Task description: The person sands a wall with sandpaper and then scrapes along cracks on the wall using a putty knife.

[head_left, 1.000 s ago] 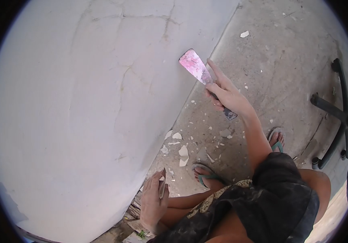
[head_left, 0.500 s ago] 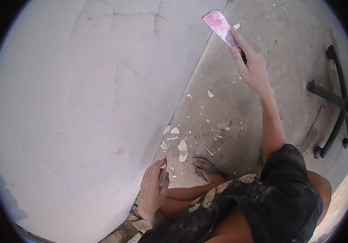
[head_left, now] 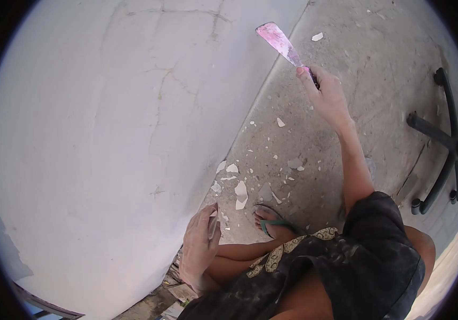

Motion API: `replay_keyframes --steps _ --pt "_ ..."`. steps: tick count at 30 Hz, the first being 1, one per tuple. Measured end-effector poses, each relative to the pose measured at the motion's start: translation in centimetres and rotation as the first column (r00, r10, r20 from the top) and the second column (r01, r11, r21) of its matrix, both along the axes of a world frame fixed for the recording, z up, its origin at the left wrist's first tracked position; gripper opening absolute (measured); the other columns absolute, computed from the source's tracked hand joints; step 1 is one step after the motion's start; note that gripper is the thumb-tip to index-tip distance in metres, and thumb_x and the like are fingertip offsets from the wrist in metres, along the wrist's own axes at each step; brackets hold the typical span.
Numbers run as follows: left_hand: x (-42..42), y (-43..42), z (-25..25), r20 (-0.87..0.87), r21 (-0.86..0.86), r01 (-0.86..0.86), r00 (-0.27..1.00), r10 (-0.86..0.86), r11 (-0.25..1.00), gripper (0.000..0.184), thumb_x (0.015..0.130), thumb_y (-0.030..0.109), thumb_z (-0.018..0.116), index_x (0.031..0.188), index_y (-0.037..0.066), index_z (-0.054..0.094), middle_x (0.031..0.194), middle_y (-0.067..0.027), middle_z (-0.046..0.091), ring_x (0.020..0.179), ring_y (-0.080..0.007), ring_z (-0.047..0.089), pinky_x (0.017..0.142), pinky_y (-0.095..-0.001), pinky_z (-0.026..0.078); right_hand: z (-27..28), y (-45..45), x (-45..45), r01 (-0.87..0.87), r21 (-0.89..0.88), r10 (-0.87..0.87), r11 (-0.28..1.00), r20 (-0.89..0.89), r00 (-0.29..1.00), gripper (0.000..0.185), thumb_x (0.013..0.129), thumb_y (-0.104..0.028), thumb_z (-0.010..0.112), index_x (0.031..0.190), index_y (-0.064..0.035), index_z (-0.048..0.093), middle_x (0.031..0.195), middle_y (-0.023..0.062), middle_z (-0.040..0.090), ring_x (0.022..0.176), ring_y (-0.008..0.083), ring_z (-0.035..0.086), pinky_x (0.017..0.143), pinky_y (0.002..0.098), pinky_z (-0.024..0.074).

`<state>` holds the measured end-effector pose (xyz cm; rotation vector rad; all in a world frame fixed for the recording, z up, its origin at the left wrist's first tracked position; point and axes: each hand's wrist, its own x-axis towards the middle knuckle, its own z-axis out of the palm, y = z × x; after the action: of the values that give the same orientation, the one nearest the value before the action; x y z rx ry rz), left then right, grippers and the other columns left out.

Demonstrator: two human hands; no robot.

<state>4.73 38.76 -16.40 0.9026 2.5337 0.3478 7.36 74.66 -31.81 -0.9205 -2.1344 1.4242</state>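
Note:
My right hand (head_left: 326,96) is closed round the handle of a putty knife (head_left: 278,41). The knife's pink-stained blade points up and left, over the lower edge of the pale wall (head_left: 106,138). Low in the view, my left hand (head_left: 200,242) is beside the wall with its fingers curled round a small flat piece (head_left: 212,225), pale at its edge; most of it is hidden by the fingers. Fine cracks run across the upper part of the wall.
White flakes (head_left: 241,194) lie scattered on the concrete floor (head_left: 314,138) along the wall. A black chair base (head_left: 442,138) stands at the right. A sandalled foot (head_left: 271,221) is below the flakes. Wood scraps (head_left: 181,290) lie at the bottom.
My right hand and the putty knife have moved up and to the right, away from the wall's face. My left hand has barely moved and still holds the small piece.

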Motion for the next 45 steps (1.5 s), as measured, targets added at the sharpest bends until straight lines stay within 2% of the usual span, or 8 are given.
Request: replay_keyframes --steps 7,13,19,22,28,31,37,45 --pt "-0.2 0.6 0.2 -0.002 -0.022 -0.043 0.999 0.043 0.999 0.041 0.086 -0.002 0.061 0.126 0.0 0.053 0.12 -0.0191 0.064 0.11 -0.0401 0.059 0.093 -0.0435 0.047 -0.9 -4.7 -3.0 -0.084 -0.03 0.077 0.996 -0.203 0.976 0.045 0.104 -0.04 0.049 0.089 0.0016 0.055 0.06 0.0137 0.046 0.054 0.0216 0.045 0.055 0.0399 0.0373" --pt "0.0 1.1 0.7 0.0 -0.043 -0.063 0.998 0.063 0.997 0.041 0.086 -0.001 0.061 0.126 0.0 0.053 0.119 -0.0191 0.063 0.109 -0.0411 0.058 0.092 -0.044 0.047 -1.1 -5.3 -5.7 -0.09 -0.063 0.079 0.994 -0.163 0.983 0.044 0.101 -0.04 0.052 0.095 0.0026 0.061 0.065 0.019 0.057 0.06 0.0356 0.058 0.059 0.0436 0.0433" --pt "0.2 0.8 0.6 0.011 -0.086 -0.064 0.998 0.065 0.994 0.04 0.086 0.0 0.062 0.126 -0.001 0.053 0.119 -0.0215 0.063 0.108 -0.0403 0.06 0.091 -0.0439 0.049 0.4 -4.0 -7.3 -0.093 -0.153 0.052 0.984 -0.255 0.965 0.049 0.102 -0.043 0.05 0.09 0.0038 0.06 0.064 0.0198 0.057 0.059 0.0353 0.057 0.059 0.0441 0.0435" --pt "-0.1 0.7 0.7 -0.033 -0.077 -0.058 0.998 0.055 0.995 0.037 0.089 0.002 0.063 0.125 0.0 0.055 0.117 -0.0247 0.064 0.105 -0.0392 0.064 0.089 -0.0426 0.052 -0.3 -4.5 -6.3 -0.093 -0.15 0.054 0.984 -0.249 0.967 0.044 0.104 -0.039 0.048 0.087 0.0011 0.055 0.057 0.0095 0.044 0.053 0.0169 0.045 0.055 0.0369 0.0385" --pt "0.2 0.6 0.7 -0.007 -0.095 -0.036 0.999 0.036 0.995 0.037 0.089 0.003 0.064 0.125 -0.001 0.055 0.117 -0.0248 0.064 0.105 -0.04 0.064 0.089 -0.0431 0.052 0.8 -3.6 -7.3 -0.069 -0.091 0.044 0.993 -0.26 0.965 0.047 0.103 -0.041 0.049 0.083 0.0015 0.054 0.057 0.0088 0.045 0.053 0.0178 0.045 0.055 0.0368 0.0378" --pt "-0.2 0.4 0.7 -0.033 -0.1 -0.047 0.999 0.044 0.994 0.037 0.089 0.004 0.064 0.125 -0.001 0.055 0.117 -0.0248 0.064 0.106 -0.0401 0.064 0.089 -0.043 0.052 0.9 -3.8 -6.1 -0.095 -0.091 0.073 0.991 -0.226 0.971 0.049 0.101 -0.044 0.05 0.09 0.0025 0.06 0.064 0.0196 0.057 0.06 0.0351 0.059 0.059 0.0436 0.0448" --pt "0.3 -0.5 0.9 -0.026 -0.105 -0.071 0.997 0.069 0.992 0.036 0.09 0.005 0.063 0.124 -0.001 0.055 0.116 -0.0248 0.064 0.106 -0.0403 0.063 0.088 -0.0439 0.052 1.8 -4.7 -7.6 -0.129 -0.279 0.069 0.952 -0.213 0.975 0.048 0.101 -0.044 0.051 0.089 0.0018 0.059 0.063 0.0182 0.056 0.059 0.0324 0.058 0.06 0.0439 0.045" --pt "0.3 -0.9 0.9 -0.078 -0.058 -0.043 0.996 0.038 0.997 0.035 0.09 0.005 0.064 0.123 -0.002 0.055 0.115 -0.0246 0.065 0.104 -0.0405 0.064 0.087 -0.0444 0.051 0.6 -4.2 -8.7 -0.088 -0.099 0.061 0.991 -0.25 0.966 0.049 0.103 -0.043 0.049 0.083 0.0015 0.055 0.057 0.0106 0.049 0.053 0.0222 0.05 0.054 0.0389 0.0399"
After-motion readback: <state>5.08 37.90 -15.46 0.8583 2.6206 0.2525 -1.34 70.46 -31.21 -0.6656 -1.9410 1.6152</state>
